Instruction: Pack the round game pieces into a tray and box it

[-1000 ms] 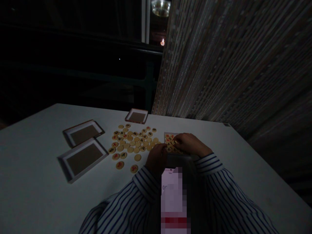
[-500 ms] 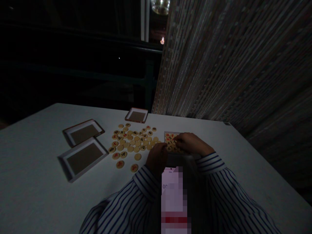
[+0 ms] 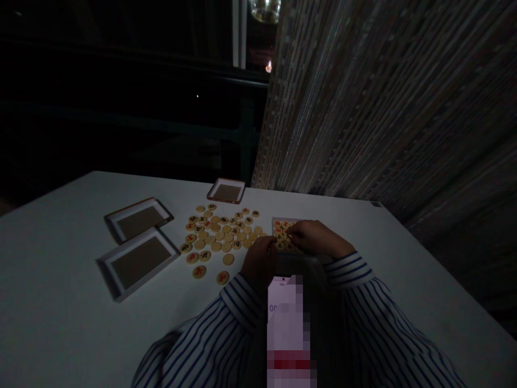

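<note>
A shallow box (image 3: 276,220) holds rows of round wooden Chinese chess pieces (image 3: 280,230) with red and black characters. My right hand (image 3: 321,237) reaches over the box from the right, its fingers bent and closed together at the pieces; what they pinch is hidden. At the box's left near corner is my left hand (image 3: 260,261), fingers curled together, and I cannot make out what is in them. Many loose Chinese chess pieces (image 3: 219,236) lie spread to the left of the box, some showing characters and others plain side up.
Two open shallow trays (image 3: 117,293) (image 3: 108,223) overlap at the left of the white table (image 3: 60,323). Another small tray (image 3: 208,195) lies near the far edge. A lit phone (image 3: 283,318) is below my hands. A strand curtain (image 3: 343,97) hangs behind the table.
Both hands stay at the box, with only slight finger movement. The loose pieces and the trays keep their places.
</note>
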`<action>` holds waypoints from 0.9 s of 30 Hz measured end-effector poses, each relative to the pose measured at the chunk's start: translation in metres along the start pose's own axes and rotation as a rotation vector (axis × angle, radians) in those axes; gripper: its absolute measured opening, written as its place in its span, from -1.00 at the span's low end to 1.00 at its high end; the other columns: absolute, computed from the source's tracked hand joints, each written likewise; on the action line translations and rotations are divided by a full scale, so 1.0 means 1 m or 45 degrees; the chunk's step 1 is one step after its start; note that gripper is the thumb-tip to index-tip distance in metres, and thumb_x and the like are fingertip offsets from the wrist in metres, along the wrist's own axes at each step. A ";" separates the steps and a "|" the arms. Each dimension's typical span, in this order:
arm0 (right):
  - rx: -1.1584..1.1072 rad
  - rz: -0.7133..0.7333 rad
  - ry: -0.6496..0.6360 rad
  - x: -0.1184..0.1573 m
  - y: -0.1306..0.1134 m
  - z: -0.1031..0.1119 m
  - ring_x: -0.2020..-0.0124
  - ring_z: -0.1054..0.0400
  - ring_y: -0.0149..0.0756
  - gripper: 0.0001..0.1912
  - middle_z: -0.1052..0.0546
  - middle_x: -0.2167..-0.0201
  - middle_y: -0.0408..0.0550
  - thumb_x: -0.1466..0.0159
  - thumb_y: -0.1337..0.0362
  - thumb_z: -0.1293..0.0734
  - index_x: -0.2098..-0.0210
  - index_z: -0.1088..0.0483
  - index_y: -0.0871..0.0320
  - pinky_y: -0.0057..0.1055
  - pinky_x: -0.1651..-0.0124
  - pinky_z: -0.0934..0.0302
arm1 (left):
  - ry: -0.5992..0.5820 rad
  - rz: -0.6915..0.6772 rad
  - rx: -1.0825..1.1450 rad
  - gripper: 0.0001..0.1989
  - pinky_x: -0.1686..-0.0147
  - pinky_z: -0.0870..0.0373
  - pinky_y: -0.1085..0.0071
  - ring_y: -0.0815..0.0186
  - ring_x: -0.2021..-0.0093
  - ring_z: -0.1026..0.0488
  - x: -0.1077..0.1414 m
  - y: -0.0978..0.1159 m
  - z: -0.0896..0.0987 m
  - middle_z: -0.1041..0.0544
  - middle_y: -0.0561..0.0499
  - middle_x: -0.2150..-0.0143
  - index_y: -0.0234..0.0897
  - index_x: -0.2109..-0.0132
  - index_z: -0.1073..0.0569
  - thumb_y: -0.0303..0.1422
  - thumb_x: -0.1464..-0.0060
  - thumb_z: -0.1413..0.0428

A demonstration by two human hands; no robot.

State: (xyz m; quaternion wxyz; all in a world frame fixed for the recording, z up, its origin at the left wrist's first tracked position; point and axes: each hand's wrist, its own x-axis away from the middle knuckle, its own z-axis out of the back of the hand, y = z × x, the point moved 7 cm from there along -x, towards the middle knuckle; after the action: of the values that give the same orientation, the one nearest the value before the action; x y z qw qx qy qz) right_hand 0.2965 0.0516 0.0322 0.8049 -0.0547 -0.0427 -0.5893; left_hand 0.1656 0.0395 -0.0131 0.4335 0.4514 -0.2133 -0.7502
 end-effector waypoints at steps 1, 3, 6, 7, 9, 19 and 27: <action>0.000 0.002 -0.001 0.000 0.000 0.000 0.19 -0.36 -0.26 -0.72 -0.51 0.17 -0.01 -0.20 0.27 -0.16 0.17 -0.44 0.10 -0.42 0.21 -0.10 | -0.007 0.011 -0.004 -0.79 0.16 -0.41 0.29 0.28 0.21 -0.46 0.000 0.000 0.000 -0.52 -0.09 0.25 -0.31 0.21 -0.42 -0.51 -0.03 0.06; 0.001 0.010 -0.003 0.000 -0.001 -0.001 0.18 -0.36 -0.25 -0.71 -0.51 0.18 0.00 -0.19 0.28 -0.16 0.18 -0.44 0.11 -0.42 0.19 -0.10 | -0.041 0.026 -0.010 -0.80 0.16 -0.41 0.30 0.28 0.20 -0.46 -0.001 0.000 0.000 -0.52 -0.10 0.24 -0.32 0.21 -0.42 -0.51 -0.03 0.05; 0.002 0.025 -0.001 -0.001 -0.001 -0.001 0.16 -0.36 -0.24 -0.71 -0.51 0.18 -0.01 -0.19 0.29 -0.16 0.18 -0.45 0.11 -0.42 0.18 -0.10 | -0.087 0.016 -0.020 -0.80 0.16 -0.41 0.30 0.26 0.19 -0.46 -0.002 0.003 0.001 -0.52 -0.12 0.23 -0.35 0.20 -0.42 -0.51 -0.03 0.04; 0.004 0.023 0.001 -0.001 -0.001 -0.001 0.16 -0.36 -0.24 -0.72 -0.51 0.17 0.00 -0.19 0.28 -0.17 0.18 -0.44 0.11 -0.42 0.18 -0.10 | -0.084 0.008 -0.022 -0.80 0.16 -0.41 0.30 0.26 0.19 -0.46 -0.002 0.004 0.002 -0.52 -0.13 0.23 -0.36 0.20 -0.42 -0.51 -0.02 0.04; 0.012 0.006 -0.008 0.000 -0.001 -0.001 0.18 -0.36 -0.25 -0.72 -0.52 0.18 -0.01 -0.19 0.29 -0.17 0.19 -0.45 0.10 -0.42 0.19 -0.10 | -0.065 0.000 -0.024 -0.80 0.16 -0.41 0.29 0.26 0.20 -0.46 -0.002 0.005 0.003 -0.52 -0.13 0.24 -0.36 0.20 -0.42 -0.51 -0.03 0.04; 0.026 0.013 0.022 0.001 -0.003 0.003 0.26 -0.36 -0.28 -0.76 -0.52 0.26 -0.04 -0.17 0.29 -0.17 0.27 -0.44 0.09 -0.45 0.30 -0.07 | -0.070 -0.025 -0.034 -0.80 0.20 -0.42 0.30 0.28 0.22 -0.47 -0.002 0.005 0.004 -0.53 -0.09 0.25 -0.32 0.21 -0.42 -0.51 -0.02 0.04; -0.033 -0.015 -0.016 0.008 -0.001 0.012 0.33 -0.36 -0.32 -0.73 -0.53 0.27 -0.08 -0.14 0.32 -0.18 0.24 -0.45 0.06 -0.47 0.35 -0.06 | -0.090 -0.030 -0.032 -0.81 0.19 -0.42 0.31 0.28 0.23 -0.46 -0.002 0.005 0.003 -0.52 -0.08 0.27 -0.31 0.23 -0.43 -0.50 -0.02 0.04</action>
State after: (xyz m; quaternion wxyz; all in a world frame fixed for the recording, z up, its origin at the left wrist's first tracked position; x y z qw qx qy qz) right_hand 0.2976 0.0449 0.0453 0.8004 -0.0685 -0.0405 -0.5942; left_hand 0.1658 0.0380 -0.0069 0.4224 0.4215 -0.2138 -0.7734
